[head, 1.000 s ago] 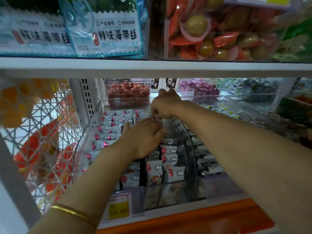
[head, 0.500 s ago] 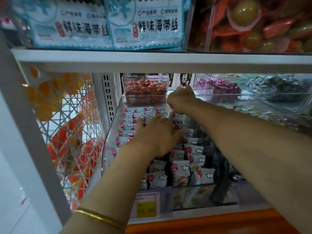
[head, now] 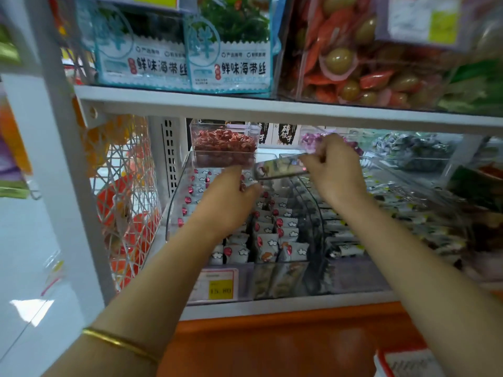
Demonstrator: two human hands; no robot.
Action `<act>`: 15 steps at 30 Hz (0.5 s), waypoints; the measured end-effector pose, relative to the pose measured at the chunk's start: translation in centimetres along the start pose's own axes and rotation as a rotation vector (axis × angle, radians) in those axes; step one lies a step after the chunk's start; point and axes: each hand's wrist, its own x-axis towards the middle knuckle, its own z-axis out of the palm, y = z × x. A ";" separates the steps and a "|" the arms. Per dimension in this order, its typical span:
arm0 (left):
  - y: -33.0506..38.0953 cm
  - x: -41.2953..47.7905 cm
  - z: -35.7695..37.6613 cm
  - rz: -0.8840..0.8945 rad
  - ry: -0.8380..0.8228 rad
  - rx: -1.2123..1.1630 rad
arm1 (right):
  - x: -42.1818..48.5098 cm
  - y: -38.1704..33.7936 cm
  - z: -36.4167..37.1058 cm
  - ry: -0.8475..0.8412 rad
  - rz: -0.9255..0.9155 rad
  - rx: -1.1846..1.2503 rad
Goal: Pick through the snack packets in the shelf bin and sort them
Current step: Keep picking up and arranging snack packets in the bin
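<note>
A clear shelf bin [head: 174, 208] on the lower shelf holds rows of small white snack packets [head: 275, 240] with red dots and cloud prints. My left hand [head: 228, 202] reaches into the bin, palm down on the packets, fingers curled over some at the back. My right hand [head: 334, 170] is raised above the bin and pinches one packet [head: 280, 167] held sideways, its dark printed face showing. The packets under my left palm are hidden.
A second clear bin [head: 394, 213] to the right holds white and black packets. Behind stand tubs of red sweets [head: 224, 142] and purple sweets [head: 310, 138]. The upper shelf edge [head: 272, 110] hangs low overhead. A wire rack [head: 125, 186] is at left. A yellow price tag [head: 220, 289] fronts the bin.
My right hand has lifted from the back of the bin with a packet pinched in it. My left hand has slid a little further back over the packets. The camera has shifted.
</note>
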 end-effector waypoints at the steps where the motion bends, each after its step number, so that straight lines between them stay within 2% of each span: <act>1: 0.1 -0.6 -0.1 -0.075 -0.041 -0.137 | -1.1 -0.4 -0.7 -0.017 0.021 0.088; 4: 0.8 -2.3 -0.4 -0.283 -0.135 -0.617 | -3.7 -1.4 -2.2 -0.101 0.080 0.274; 10: 0.8 -4.2 -0.9 -0.334 -0.135 -0.882 | -7.1 -1.2 -3.9 -0.187 0.297 0.597; 15: 0.7 -4.5 -1.2 -0.385 -0.183 -1.070 | -7.9 -0.6 -4.3 -0.139 0.410 0.794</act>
